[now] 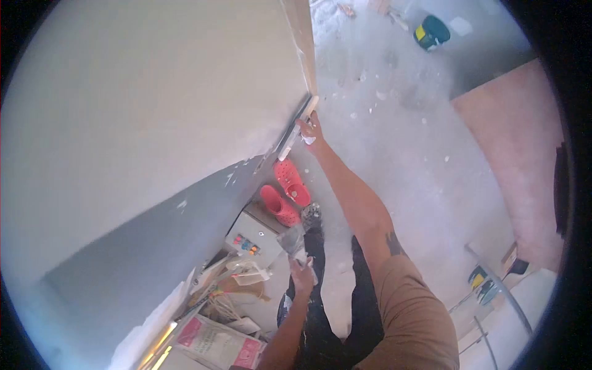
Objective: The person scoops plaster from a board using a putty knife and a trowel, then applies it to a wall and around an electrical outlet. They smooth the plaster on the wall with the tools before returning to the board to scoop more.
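My right hand is stretched forward and wrapped around the pale handle of a long plastering trowel. The blade lies along the wall, close to its corner edge. White plaster is smeared on the fingers. Lower down, my left hand grips a wide putty knife by its handle, blade pointing away from me and coated in grey-white residue. The upper wall is beige, and a grey smoother-looking area with a few white spots lies below it.
Red clogs stand by the wall near my foot. A light box, cables and a pink-and-white bag line the wall base. A green bucket is far off on the spattered floor; a pinkish panel is right.
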A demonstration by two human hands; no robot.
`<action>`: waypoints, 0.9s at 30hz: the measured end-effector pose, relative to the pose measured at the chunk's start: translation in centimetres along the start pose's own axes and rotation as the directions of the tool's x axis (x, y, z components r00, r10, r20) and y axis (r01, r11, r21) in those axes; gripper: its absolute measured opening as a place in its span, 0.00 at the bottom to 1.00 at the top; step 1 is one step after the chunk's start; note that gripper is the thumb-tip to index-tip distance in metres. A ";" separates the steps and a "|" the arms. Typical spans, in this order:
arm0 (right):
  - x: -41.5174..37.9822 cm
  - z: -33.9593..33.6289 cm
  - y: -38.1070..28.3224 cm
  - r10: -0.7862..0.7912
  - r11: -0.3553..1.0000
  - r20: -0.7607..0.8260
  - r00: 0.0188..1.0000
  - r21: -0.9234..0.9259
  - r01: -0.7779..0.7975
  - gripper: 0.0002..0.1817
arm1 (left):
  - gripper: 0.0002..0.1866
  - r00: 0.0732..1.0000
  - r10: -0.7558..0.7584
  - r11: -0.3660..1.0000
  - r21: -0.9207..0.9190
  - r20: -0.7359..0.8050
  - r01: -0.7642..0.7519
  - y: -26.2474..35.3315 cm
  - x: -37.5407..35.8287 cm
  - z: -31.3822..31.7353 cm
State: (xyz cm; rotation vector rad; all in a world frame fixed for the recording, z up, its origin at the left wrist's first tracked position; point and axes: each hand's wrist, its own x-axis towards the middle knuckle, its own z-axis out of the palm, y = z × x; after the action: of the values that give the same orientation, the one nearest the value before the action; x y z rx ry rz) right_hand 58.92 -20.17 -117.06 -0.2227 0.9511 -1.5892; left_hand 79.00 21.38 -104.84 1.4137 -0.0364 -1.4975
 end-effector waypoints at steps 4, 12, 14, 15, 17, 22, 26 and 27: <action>-1.9 3.8 -4.7 -0.004 0.987 0.072 0.997 -0.159 0.015 0.39 | 0.29 0.990 -0.139 0.987 -0.079 -0.002 0.139 0.9 -2.3 -6.9; -7.9 14.5 -15.7 0.033 0.996 0.096 0.995 -0.086 -0.024 0.34 | 0.29 0.973 0.227 0.972 0.055 0.045 -0.229 11.0 -14.4 -10.8; -7.7 15.8 -17.7 0.017 0.999 0.125 0.992 -0.047 -0.011 0.31 | 0.26 0.954 0.155 0.985 -0.037 -0.256 -0.170 12.1 -17.7 -12.4; -8.6 17.9 -20.1 -0.005 0.999 0.161 0.987 -0.050 0.013 0.31 | 0.27 0.955 0.207 0.976 -0.017 -0.213 -0.215 12.2 -19.6 -14.1; -11.1 21.2 -24.8 0.085 0.995 0.084 0.993 -0.057 -0.081 0.31 | 0.27 0.945 0.192 0.975 -0.063 -0.264 -0.215 11.0 -23.4 -19.3; -15.2 27.6 -32.1 0.045 0.999 0.164 0.985 0.018 -0.048 0.31 | 0.30 0.928 0.300 0.891 0.414 -0.222 -0.188 8.6 -33.0 -25.9; -16.1 29.8 -36.3 0.034 0.999 0.182 0.983 0.025 -0.040 0.28 | 0.23 0.849 0.418 0.875 0.393 -0.323 -0.281 7.1 -37.5 -28.4; -17.5 30.6 -37.4 0.032 0.999 0.192 0.981 0.029 -0.038 0.27 | 0.28 0.910 0.234 0.967 -0.019 -0.343 -0.255 7.2 -38.7 -29.1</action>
State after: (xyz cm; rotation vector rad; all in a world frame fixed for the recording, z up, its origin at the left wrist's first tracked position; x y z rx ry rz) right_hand 55.03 -19.82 -65.79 -0.3282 0.7749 -1.5199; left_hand 96.71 60.62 -81.53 1.5364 0.0450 -1.0283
